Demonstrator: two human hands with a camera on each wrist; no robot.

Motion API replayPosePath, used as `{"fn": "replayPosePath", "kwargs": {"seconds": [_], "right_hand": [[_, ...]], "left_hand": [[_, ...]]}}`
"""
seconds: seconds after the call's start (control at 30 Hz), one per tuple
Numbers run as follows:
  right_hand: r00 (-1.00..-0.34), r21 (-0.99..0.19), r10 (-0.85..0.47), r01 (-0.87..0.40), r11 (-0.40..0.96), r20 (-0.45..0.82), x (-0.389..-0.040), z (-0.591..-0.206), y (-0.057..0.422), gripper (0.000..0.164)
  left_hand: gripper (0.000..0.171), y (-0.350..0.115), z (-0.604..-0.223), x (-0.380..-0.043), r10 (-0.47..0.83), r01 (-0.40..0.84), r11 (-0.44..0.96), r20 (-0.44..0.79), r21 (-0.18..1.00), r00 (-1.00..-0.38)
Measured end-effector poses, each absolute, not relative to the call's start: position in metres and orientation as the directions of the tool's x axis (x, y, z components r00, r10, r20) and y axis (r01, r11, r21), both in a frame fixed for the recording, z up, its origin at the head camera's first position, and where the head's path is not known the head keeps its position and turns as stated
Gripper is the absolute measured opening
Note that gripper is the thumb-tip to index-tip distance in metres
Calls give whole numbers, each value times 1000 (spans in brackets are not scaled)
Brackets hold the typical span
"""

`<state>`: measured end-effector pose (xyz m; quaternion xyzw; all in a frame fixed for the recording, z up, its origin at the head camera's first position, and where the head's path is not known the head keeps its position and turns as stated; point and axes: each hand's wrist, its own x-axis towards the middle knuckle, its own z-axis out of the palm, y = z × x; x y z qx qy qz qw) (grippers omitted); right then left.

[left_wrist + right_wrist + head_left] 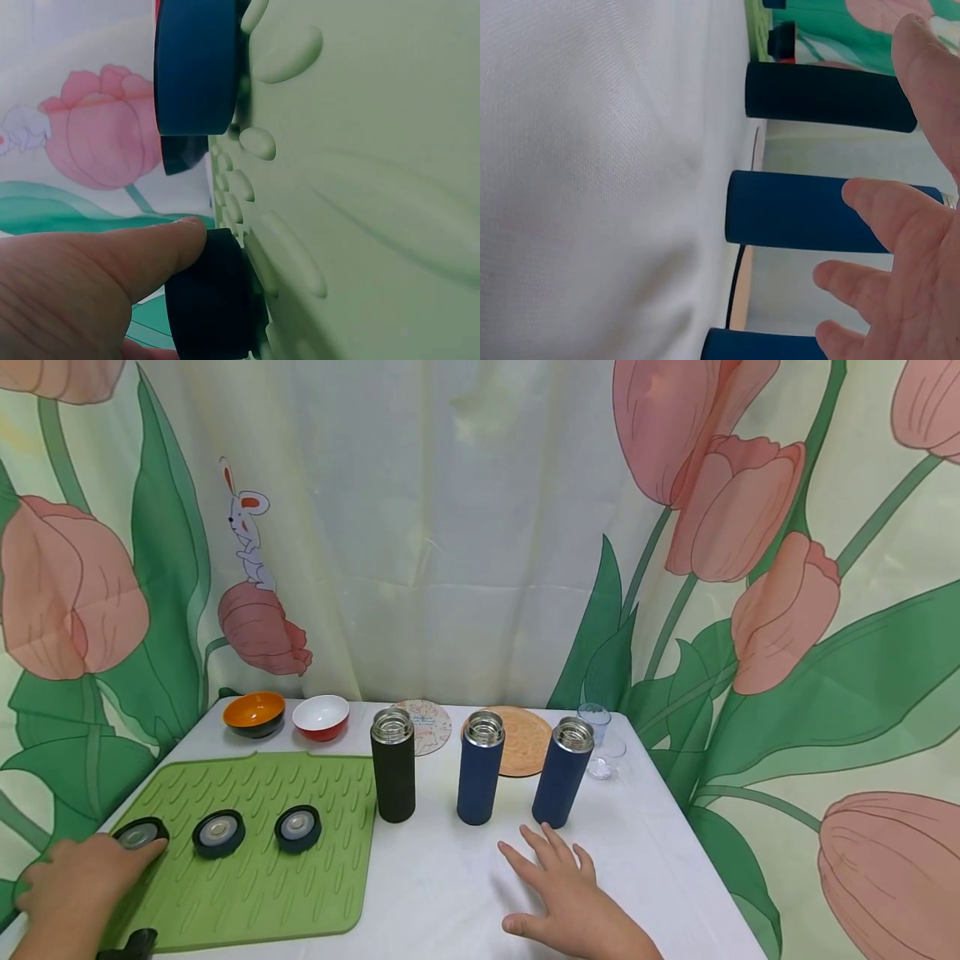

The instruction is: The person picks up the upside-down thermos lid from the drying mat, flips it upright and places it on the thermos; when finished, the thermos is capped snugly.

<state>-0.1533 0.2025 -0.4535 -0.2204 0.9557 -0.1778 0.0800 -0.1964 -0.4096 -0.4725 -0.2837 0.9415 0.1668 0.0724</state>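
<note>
And there, mid-frame, stood three steel-mouthed bottles: the black bottle (393,781), the middle navy bottle (480,781) and the right navy bottle (562,781). The hands were well apart! The right hand (558,893), bottom right of centre, spread its fingers near that last bottle, holding nothing; the left hand (86,877), lower left, pinched the leftmost lid (137,834). Whether it was off the mat (255,893), I couldn't tell. To my eye, doing it well called for thumb and finger on opposite sides of the rim, the lid level and clear of the middle lid (218,832).

Behind, a tulip-print curtain (450,527) filled the upper frame! Below ran the white-covered worktop (442,893), the bumpy green mat across its left; at centre back, a tan round board (528,743), and back left, an orange bowl (255,714).
</note>
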Motion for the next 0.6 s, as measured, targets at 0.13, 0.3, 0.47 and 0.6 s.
{"fn": "replayPosePath", "kwargs": {"seconds": [0.13, 0.3, 0.47, 0.6], "right_hand": [[-889, -377, -451, -391, 840, -82, -154, -454, 204, 85], [-887, -377, -452, -389, 841, -92, -154, -456, 204, 85], [-886, -381, -458, -399, 834, -76, -153, -457, 204, 84], [-884, -375, -462, -407, 833, -66, -153, -459, 204, 83]], "left_hand": [[98, -409, -473, -196, -506, -553, 785, -227, 280, -832], [99, -409, -473, -195, -507, -552, 783, -219, 287, -833], [101, -406, -469, -193, -516, -553, 782, -197, 288, -833], [105, -401, -465, -193, -518, -541, 789, -158, 292, -841]]}}
